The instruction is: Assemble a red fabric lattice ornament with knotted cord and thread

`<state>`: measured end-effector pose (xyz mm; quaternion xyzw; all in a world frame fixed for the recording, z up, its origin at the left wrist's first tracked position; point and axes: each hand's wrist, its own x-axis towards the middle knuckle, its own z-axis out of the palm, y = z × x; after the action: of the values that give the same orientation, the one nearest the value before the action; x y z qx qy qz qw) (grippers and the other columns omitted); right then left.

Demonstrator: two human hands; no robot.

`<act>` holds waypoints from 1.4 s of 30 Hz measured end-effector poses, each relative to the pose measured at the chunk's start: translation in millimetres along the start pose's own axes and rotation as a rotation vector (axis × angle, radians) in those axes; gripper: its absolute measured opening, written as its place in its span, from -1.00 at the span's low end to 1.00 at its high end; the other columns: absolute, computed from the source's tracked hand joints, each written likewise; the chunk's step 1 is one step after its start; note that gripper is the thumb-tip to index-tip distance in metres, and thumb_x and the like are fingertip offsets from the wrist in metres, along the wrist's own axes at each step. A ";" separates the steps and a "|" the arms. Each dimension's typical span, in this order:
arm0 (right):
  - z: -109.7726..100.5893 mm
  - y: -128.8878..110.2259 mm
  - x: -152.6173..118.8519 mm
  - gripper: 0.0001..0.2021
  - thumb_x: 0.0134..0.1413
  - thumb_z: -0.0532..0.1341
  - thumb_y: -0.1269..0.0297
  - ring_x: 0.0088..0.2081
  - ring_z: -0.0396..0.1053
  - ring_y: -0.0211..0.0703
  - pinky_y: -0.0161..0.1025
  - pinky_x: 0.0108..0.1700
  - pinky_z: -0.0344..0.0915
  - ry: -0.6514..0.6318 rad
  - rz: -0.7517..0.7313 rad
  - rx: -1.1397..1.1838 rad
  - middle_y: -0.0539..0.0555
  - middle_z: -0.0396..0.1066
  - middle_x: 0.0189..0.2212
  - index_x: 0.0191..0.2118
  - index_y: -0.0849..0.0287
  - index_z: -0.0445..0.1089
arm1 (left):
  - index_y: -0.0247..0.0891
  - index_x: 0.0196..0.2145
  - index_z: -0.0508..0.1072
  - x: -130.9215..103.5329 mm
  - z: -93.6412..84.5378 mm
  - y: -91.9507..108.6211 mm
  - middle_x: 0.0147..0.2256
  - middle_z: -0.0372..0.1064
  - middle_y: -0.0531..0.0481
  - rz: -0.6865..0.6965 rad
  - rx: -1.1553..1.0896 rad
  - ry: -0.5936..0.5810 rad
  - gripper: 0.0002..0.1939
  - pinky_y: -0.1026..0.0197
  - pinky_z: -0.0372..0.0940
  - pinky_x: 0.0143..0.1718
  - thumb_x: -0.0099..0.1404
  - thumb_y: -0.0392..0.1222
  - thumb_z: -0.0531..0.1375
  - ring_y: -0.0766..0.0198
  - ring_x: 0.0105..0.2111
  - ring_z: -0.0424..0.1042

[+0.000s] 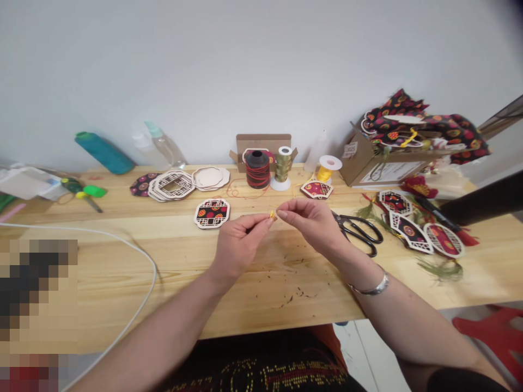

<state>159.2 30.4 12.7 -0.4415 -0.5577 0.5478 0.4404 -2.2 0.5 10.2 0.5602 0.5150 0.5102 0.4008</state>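
Note:
My left hand (239, 242) pinches a small looped piece of yellow cord (272, 214) between thumb and forefinger, above the wooden table. Close to its right, my right hand (312, 223) has thumb and fingertips pressed together; what lies between them is too small to make out. An octagonal ornament (211, 213) with dark patterned fabric and pale fretwork lies just left of my left hand. Black-handled scissors (362, 231) rest beside my right wrist, their blades partly hidden. Behind my hands is a smaller red ornament (316, 189).
Along the wall stand a red-and-black thread spool (257, 170), a gold thread spool (283, 166), a yellow cord spool (327, 167) and a fabric-filled cardboard box (384, 160). Wooden frames (174, 185) are stacked left; tasselled ornaments (411, 233) lie right. A white cable (151, 261) crosses the left side.

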 end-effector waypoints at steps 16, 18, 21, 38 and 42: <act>-1.6 -3.9 -0.2 -0.83 -0.09 0.35 0.19 -0.41 0.35 -0.29 -0.28 -0.29 0.30 -0.092 0.015 0.007 -0.01 0.46 -0.47 -0.42 0.20 0.47 | -0.20 -0.32 0.65 0.7 -1.0 1.5 -0.65 0.40 0.07 -0.034 -0.070 -0.105 -0.85 0.28 0.30 -0.52 0.18 -0.27 0.26 0.32 -0.55 0.37; -2.1 -3.7 -0.2 -0.82 -0.09 0.36 0.19 -0.42 0.34 -0.29 -0.28 -0.30 0.30 -0.094 0.016 0.008 -0.01 0.46 -0.47 -0.43 0.20 0.47 | -0.20 -0.32 0.65 0.7 -1.2 1.6 -0.68 0.36 0.09 -0.031 -0.071 -0.115 -0.85 0.28 0.29 -0.52 0.19 -0.27 0.26 0.32 -0.56 0.36; -3.6 -2.0 0.6 -0.79 -0.11 0.38 0.15 -0.41 0.35 -0.29 -0.28 -0.30 0.30 -0.112 0.013 0.032 0.00 0.47 -0.47 -0.43 0.19 0.48 | -0.20 -0.32 0.65 0.3 -1.6 1.2 -0.66 0.38 0.08 -0.032 -0.078 -0.129 -0.85 0.29 0.28 -0.53 0.19 -0.25 0.26 0.33 -0.57 0.35; -10.7 0.5 3.5 -0.77 -0.15 0.41 0.14 -0.42 0.33 -0.32 -0.29 -0.29 0.29 -0.206 0.061 0.075 -0.02 0.46 -0.47 -0.41 0.18 0.48 | -0.20 -0.35 0.65 0.7 -2.3 3.9 -0.67 0.39 0.08 -0.057 -0.099 -0.159 -0.87 0.32 0.24 -0.61 0.16 -0.24 0.28 0.38 -0.63 0.30; -11.8 1.1 4.4 -0.76 -0.18 0.42 0.12 -0.43 0.33 -0.31 -0.29 -0.30 0.30 -0.215 0.066 0.078 -0.02 0.46 -0.48 -0.42 0.17 0.48 | -0.19 -0.36 0.65 0.7 -2.0 4.0 -0.66 0.40 0.08 -0.071 -0.110 -0.165 -0.87 0.30 0.26 -0.58 0.15 -0.25 0.28 0.36 -0.61 0.32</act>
<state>169.7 37.4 11.8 -0.3809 -0.5652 0.6275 0.3764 -3.4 0.5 14.6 0.5591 0.4709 0.4752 0.4897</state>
